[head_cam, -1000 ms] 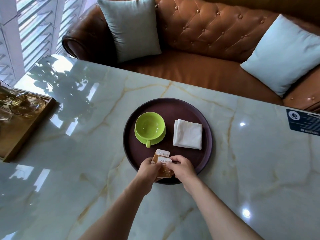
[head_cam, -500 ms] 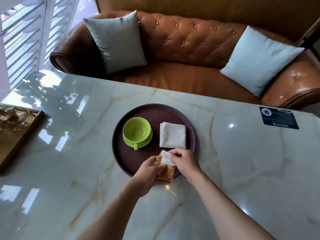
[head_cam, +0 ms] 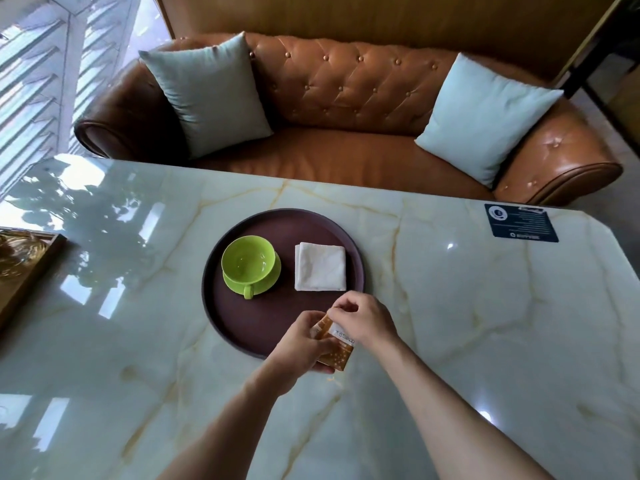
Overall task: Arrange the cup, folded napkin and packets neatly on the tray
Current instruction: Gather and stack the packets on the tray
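Observation:
A round dark brown tray [head_cam: 242, 320] lies on the marble table. On its left stands a lime-green cup [head_cam: 247, 259] on a matching saucer, handle toward me. A folded white napkin [head_cam: 320, 267] lies on the tray's right half. Over the tray's near right rim, both hands hold orange-and-white packets [head_cam: 337, 348]. My left hand [head_cam: 299, 344] grips them from the left and below. My right hand [head_cam: 363, 318] pinches their top edge from the right. The packets are tilted and partly hidden by my fingers.
A wooden tray [head_cam: 31, 271] with glassware sits at the table's left edge. A dark printed card [head_cam: 521, 223] lies at the far right corner. Beyond the table stands a brown leather sofa [head_cam: 346, 109] with two pale blue cushions.
The camera has pulled back and tipped up. My hands have drawn the packets from the tray's near middle toward its near right rim and tilted them.

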